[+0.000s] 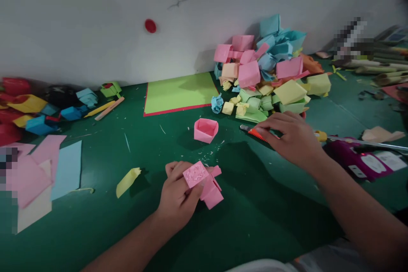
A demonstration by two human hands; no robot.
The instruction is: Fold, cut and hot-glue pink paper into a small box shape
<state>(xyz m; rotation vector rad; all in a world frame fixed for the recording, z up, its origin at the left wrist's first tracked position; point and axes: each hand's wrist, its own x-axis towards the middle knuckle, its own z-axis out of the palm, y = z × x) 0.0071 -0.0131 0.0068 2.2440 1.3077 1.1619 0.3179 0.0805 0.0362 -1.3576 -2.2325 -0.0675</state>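
Observation:
My left hand (178,193) is closed round a folded pink paper piece (204,182), held low over the green table (105,221); its top face looks smeared with glue. My right hand (291,136) reaches out to the right, fingers curled down over a red utility knife (251,131) that lies on the table. A small open pink paper box (205,129) stands between the two hands, a little farther back.
A heap of folded coloured paper shapes (270,76) is piled against the wall. A green sheet on red paper (178,92) lies flat at the back. Pink and blue sheets (44,174) lie left, a yellow scrap (127,180) nearby, a purple glue gun (357,159) right.

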